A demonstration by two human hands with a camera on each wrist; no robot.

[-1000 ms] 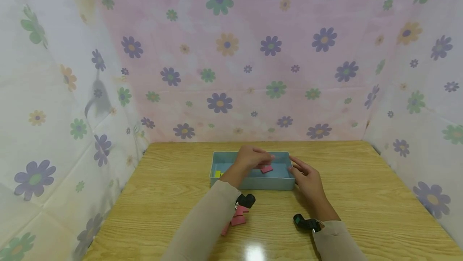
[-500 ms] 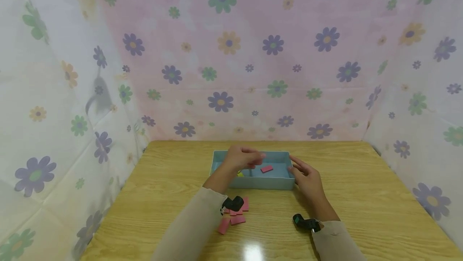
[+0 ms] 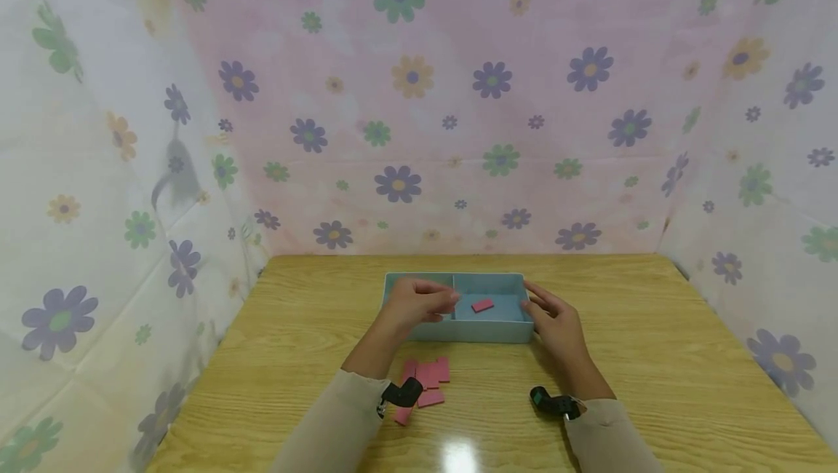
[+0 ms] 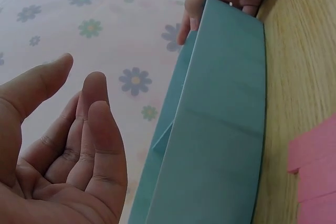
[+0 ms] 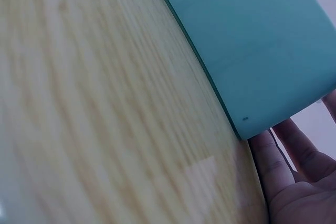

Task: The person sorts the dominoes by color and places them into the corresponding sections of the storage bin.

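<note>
A light blue box (image 3: 491, 332) with a divider (image 3: 454, 297) stands on the table. One pink block (image 3: 482, 305) lies flat in its right compartment. My left hand (image 3: 415, 304) hovers over the left compartment and hides most of its inside. In the left wrist view, the thumb and loosely bent fingers of this left hand (image 4: 79, 150) are apart with nothing between them. At the box's right end, my right hand (image 3: 556, 324) holds the wall, thumb and a finger over the rim. Several pink blocks (image 3: 429, 372) lie bunched before the box, partly behind my left wrist.
The wooden table (image 3: 628, 342) runs back to a flowered cloth (image 3: 445, 102), with more cloth at both sides. Each wrist wears a black camera, one on the left wrist (image 3: 404, 391) and one on the right wrist (image 3: 553, 404).
My left hand has drawn left from above the right compartment to above the left one, uncovering the pink block there and more blocks on the table. My right hand stays at the box's end.
</note>
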